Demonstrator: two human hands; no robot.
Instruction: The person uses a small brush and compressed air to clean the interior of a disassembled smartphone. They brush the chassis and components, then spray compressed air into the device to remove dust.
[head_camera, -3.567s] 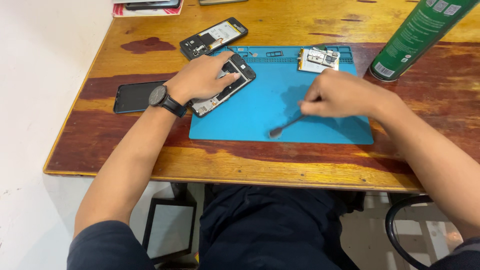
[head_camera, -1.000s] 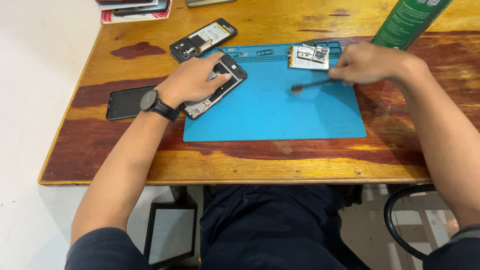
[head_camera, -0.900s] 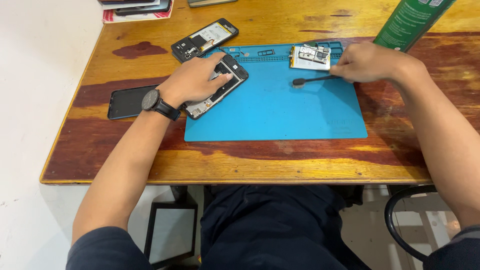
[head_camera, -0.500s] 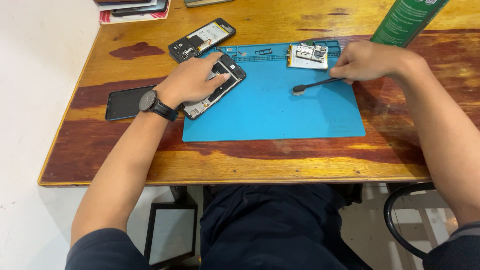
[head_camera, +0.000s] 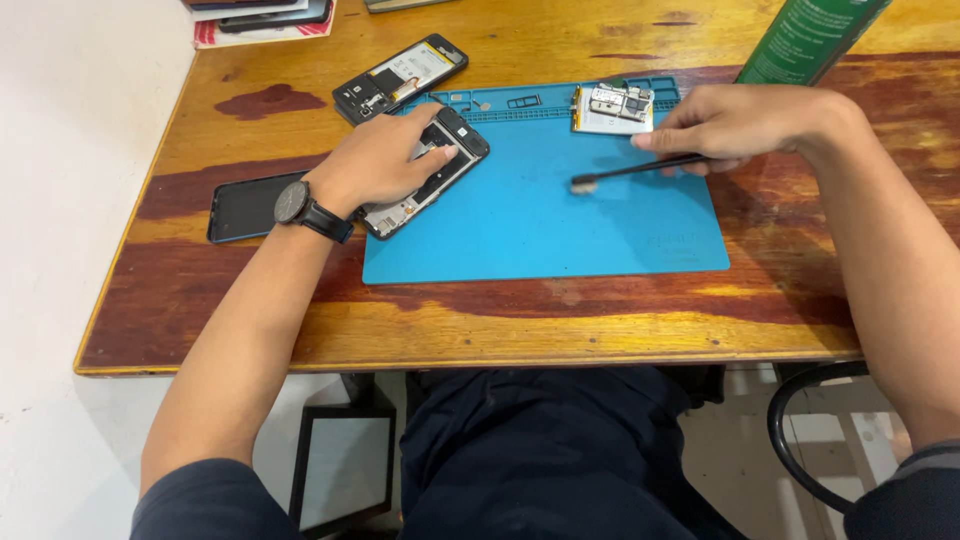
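- The left hand (head_camera: 385, 160), a black round-faced wristwatch (head_camera: 293, 202) on its wrist, lies flat with fingers spread over an opened black smartphone frame with bare internals (head_camera: 425, 172); pressing down this way likely keeps the frame from sliding. It pins the frame, not clamps it.
- That frame lies slantwise at about ten o'clock on the blue rubber work mat (head_camera: 545, 225), its lower end reaching the mat's left edge.
- The right hand (head_camera: 735, 125) is closed in a pen-like pinch on a thin black brush with a pale tip (head_camera: 635, 170). The tip sits low over the mat near its centre, toward twelve o'clock; whether it touches I cannot tell.
- A small rectangular circuit board with metal shields (head_camera: 612, 108) rests at the mat's twelve o'clock edge, just beyond the brush tip, within easy reach.
- Off the mat on the varnished wooden table (head_camera: 560, 330): a second opened phone (head_camera: 400, 78) at eleven o'clock, a dark glass-faced phone (head_camera: 245, 210) at nine, a green cylindrical spray can (head_camera: 810, 40) at one.
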